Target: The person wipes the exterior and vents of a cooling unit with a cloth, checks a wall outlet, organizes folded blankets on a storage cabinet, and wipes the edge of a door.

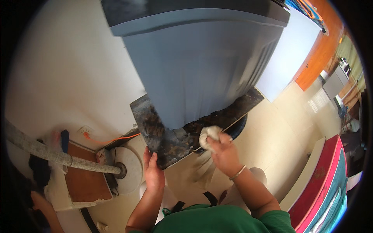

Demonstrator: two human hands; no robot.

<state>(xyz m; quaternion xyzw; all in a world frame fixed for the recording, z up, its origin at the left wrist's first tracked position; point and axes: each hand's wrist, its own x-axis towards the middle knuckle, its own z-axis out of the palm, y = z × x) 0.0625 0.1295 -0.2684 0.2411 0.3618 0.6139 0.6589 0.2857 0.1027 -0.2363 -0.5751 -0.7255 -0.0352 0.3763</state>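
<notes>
Head view: clasps a pale cloth (205,137) in curled fingers of the right hand (225,157), angled forward-left at the dark slab (165,152)'s front edge. Extends the left hand (154,174), straight-fingered and empty, at its near corner.

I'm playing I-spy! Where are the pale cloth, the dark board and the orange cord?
Pale cloth (205,136): head view, bunched left side.
Dark board (163,146): head view, left part.
Orange cord (123,138): head view, middle stretch.

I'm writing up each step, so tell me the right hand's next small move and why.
Probably slide the pale cloth leftward over the dark board: the right hand holds it at the board's near edge, and pale grey smudges show just left of it. The left hand isn't in the way.
</notes>
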